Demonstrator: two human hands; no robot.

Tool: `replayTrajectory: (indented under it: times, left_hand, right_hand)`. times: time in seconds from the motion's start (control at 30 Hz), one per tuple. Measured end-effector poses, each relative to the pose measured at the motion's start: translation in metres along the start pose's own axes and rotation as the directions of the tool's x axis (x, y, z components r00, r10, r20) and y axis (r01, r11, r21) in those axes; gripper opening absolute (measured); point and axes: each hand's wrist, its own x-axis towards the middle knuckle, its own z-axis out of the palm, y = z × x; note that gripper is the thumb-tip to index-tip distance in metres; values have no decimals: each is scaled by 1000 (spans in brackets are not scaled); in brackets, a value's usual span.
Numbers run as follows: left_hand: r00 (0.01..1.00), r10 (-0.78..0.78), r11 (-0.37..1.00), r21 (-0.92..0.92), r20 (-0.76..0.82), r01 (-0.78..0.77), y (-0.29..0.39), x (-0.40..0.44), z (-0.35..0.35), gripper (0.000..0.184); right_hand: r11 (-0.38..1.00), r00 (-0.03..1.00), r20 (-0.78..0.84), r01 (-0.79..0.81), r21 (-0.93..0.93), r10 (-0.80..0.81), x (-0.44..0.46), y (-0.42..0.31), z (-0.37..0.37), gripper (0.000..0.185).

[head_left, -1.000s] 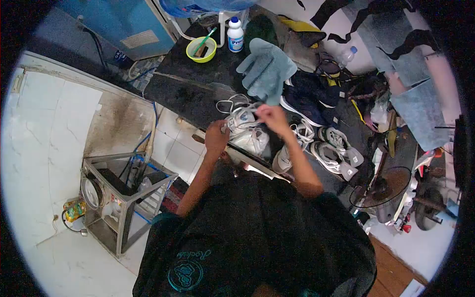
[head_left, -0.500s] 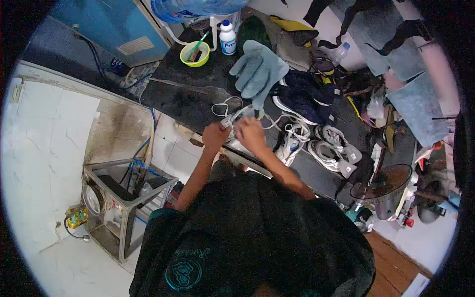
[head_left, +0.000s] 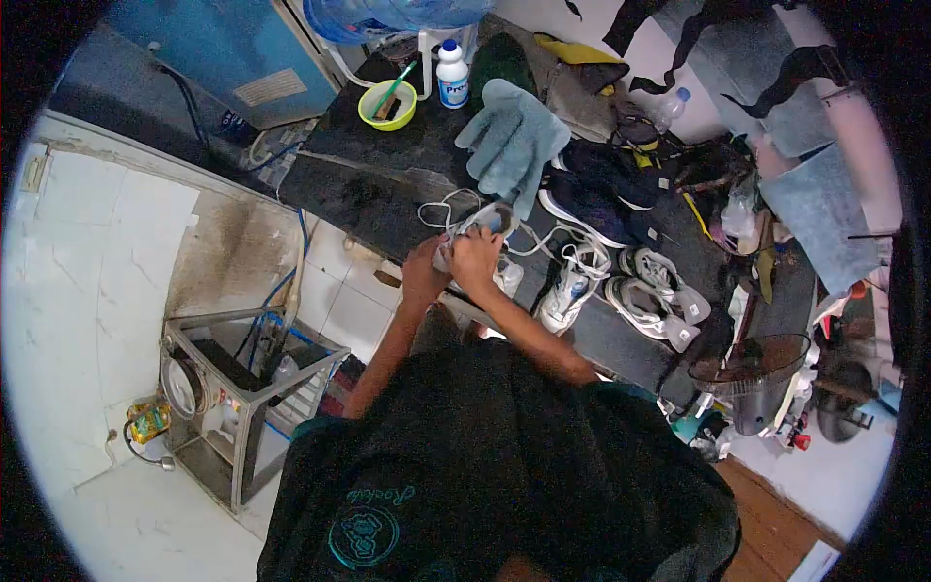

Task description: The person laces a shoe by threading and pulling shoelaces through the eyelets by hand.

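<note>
A pale sneaker (head_left: 498,217) with loose white laces (head_left: 441,206) lies at the near edge of the dark bench. My left hand (head_left: 424,274) is closed on its front end, fingers curled. Right beside it, my right hand (head_left: 475,258) closes over the lacing area of the same sneaker. Both hands hide much of it, so I cannot tell whether a lace is pinched. To the right sits another white sneaker (head_left: 572,289) with its laces loose. Just beyond my hands rests a grey-blue glove (head_left: 512,145).
Dark sneakers (head_left: 592,199) and an open white pair (head_left: 648,303) lie to the right. A yellow-green bowl (head_left: 387,105) with a brush and a white bottle (head_left: 452,76) stand at the back. A fan (head_left: 752,373) is far right; a metal frame (head_left: 242,388) stands left.
The right hand has moved slightly left and down, closer to the left hand. More of the sneaker's opening shows beyond the hands, so it appears tilted or lifted.
</note>
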Motion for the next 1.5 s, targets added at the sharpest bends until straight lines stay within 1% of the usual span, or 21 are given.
replayTrajectory:
  times: [0.03, 0.13, 0.23, 0.33, 0.43, 0.57, 0.6, 0.7, 0.8, 0.83, 0.9, 0.93, 0.97, 1.0, 1.07, 1.1, 1.13, 1.2, 1.27, 1.37, 1.5]
  left_hand:
    - [999, -31, 997, 65, -20, 32, 7, -1, 2, 67]
    - [995, -104, 991, 81, -1, 103, 20, -3, -2, 67]
    - [992, -107, 985, 126, -72, 116, 21, -4, 6, 66]
    - [986, -165, 978, 138, 27, 159, 31, -4, -8, 66]
    - [990, -142, 980, 141, 12, 139, 28, -7, -5, 70]
    - [989, -136, 986, 108, 57, 130, 20, -2, -8, 72]
    - [988, -140, 985, 113, 66, 132, 18, -1, -8, 73]
    - [988, -115, 988, 112, 104, 103, 12, -2, -12, 72]
    - [992, -71, 993, 97, 101, 61, 12, 2, -14, 71]
    - [994, -52, 995, 91, 94, 43, 14, 4, -14, 71]
    - [985, -52, 994, 102, 162, 35, 13, 5, -21, 74]
    - [979, -28, 996, 93, 203, 10, 13, 8, -21, 76]
    - [978, -6, 995, 98, 208, -14, 2, 7, -13, 72]
    - [977, 49, 996, 63, 209, -63, 3, 12, -20, 69]
    - [973, 49, 994, 83, 227, -70, 4, 19, -20, 65]
    - [982, 125, 992, 6, 144, -127, -5, 18, -13, 62]
    - [979, 75, 995, 45, 189, -85, -16, 19, -4, 59]
    - [980, 126, 990, 39, 154, -133, -12, 19, -9, 56]
    - [974, 147, 989, -10, 174, -147, -7, 23, -11, 54]
    - [947, 147, 984, 56, 287, -169, -1, 27, -13, 47]
    - [921, 186, 971, 81, 343, -226, -3, 31, -13, 46]
  right_hand:
    - [999, 1000, 7, -24, -24, 24, 2, 0, 0, 24]
    - [991, 996, -83, 22, 132, -11, -7, 9, 7, 21]
    - [987, 989, -114, 104, 121, -90, -9, 16, 10, 18]
    - [945, 987, -71, 159, 287, -144, -11, 26, 1, 15]
    - [962, 995, 22, 84, 259, -93, -9, 22, -9, 14]
    - [999, 999, -10, -49, 1, 49, -7, -4, -9, 16]
    - [996, 996, -6, -88, 2, 88, -8, -8, -8, 18]
    - [999, 995, -95, -34, 7, 35, -16, -3, 6, 16]
    - [970, 999, 48, 2, 245, -15, -15, 16, -8, 25]
    - [970, 997, 81, -31, 240, 12, -14, 15, -10, 24]
    - [970, 987, 138, -111, 215, 83, -12, 12, -14, 22]
    - [989, 979, 150, -144, 47, 135, -7, 1, -15, 24]
    - [962, 944, 191, -252, -108, 268, -1, -13, -9, 24]
    - [968, 942, 226, -240, -68, 249, 3, -24, -18, 20]
    - [951, 959, -10, -281, -130, 282, 5, -29, 12, 14]
    - [919, 942, -64, -336, -208, 330, 6, -38, 13, 15]
    - [876, 919, -117, -394, -277, 376, 6, -45, 9, 16]
    - [922, 944, -43, -330, -204, 328, 2, -43, 0, 19]
    - [912, 926, -206, -357, -203, 317, 0, -38, 26, 20]
    - [909, 941, -248, -299, -290, 231, -2, -39, 33, 17]
    - [894, 916, -310, -346, -283, 256, -2, -39, 41, 18]
